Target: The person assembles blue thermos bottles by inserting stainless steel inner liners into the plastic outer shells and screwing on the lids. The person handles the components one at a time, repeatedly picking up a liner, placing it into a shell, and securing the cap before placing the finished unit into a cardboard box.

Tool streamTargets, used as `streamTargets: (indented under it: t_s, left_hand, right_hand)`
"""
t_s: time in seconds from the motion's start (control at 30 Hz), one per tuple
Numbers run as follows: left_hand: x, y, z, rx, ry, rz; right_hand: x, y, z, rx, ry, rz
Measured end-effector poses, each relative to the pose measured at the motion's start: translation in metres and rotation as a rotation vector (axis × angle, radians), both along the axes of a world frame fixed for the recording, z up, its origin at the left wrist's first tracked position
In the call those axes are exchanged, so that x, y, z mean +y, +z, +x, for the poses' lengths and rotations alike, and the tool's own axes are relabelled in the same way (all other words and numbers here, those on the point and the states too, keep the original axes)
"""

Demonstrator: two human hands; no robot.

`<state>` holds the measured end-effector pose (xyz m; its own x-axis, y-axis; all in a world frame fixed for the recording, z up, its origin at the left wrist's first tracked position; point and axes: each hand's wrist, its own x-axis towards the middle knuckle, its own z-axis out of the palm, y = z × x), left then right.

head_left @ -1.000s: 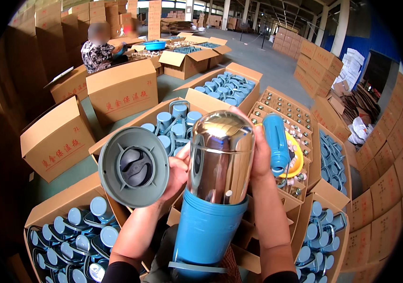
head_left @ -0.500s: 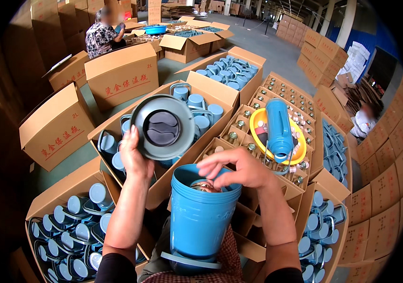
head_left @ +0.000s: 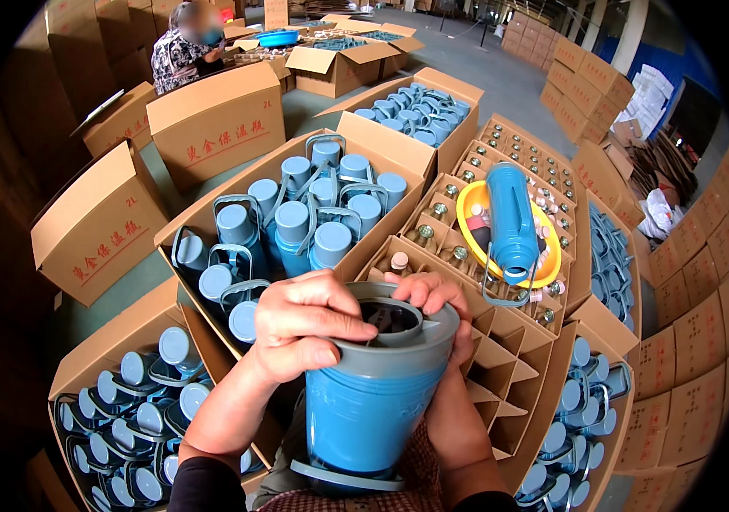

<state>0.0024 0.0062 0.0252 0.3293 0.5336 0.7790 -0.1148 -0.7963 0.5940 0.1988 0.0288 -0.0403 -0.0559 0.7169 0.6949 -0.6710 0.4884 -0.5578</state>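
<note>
A blue plastic thermos shell (head_left: 368, 418) stands upright against my lap, slightly tilted, with a lighter blue flange (head_left: 343, 478) at its lower end. Covering its top is a grey round cap (head_left: 437, 337), whose raised ring surrounds a dark centre (head_left: 392, 317). My left hand (head_left: 300, 328) grips the cap's left edge, its fingertips reaching to the ring. On the right, my right hand (head_left: 450, 303) curls over the far rim, thumb hidden. Beyond, another blue thermos shell (head_left: 514, 218) lies across a yellow basin (head_left: 472, 205) holding small pink-white pieces.
An open carton (head_left: 292, 147) of blue thermos shells with handles stands ahead. More full cartons flank me at left (head_left: 95, 367) and right (head_left: 616, 427). A divided carton (head_left: 509, 367) holds glass liners farther back. Another person (head_left: 181, 64) sits at the far left.
My left hand has brought the grey cap down from the left onto the shell's top, covering the opening. My right hand has moved from the opening to the cap's right edge.
</note>
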Motion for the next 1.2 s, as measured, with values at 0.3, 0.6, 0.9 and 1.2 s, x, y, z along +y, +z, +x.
streamTargets:
  t_s: [0.3, 0.6, 0.9, 1.2]
  left_hand:
    - [-0.030, 0.059, -0.003, 0.634, 0.188, 0.134]
    - [-0.035, 0.029, 0.004, 0.665, 0.354, 0.183]
    - [-0.035, 0.040, 0.012, 0.673, 0.390, 0.084]
    - [0.010, -0.005, -0.026, 0.337, -0.007, -0.220]
  right_hand:
    - [-0.029, 0.040, 0.016, -0.379, -0.414, 0.166]
    - [-0.028, 0.022, 0.002, -0.418, -0.480, 0.033]
    - [0.021, -0.029, -0.033, 0.213, 0.268, -0.466]
    - [-0.011, 0.000, 0.033, -0.391, 0.014, -0.164]
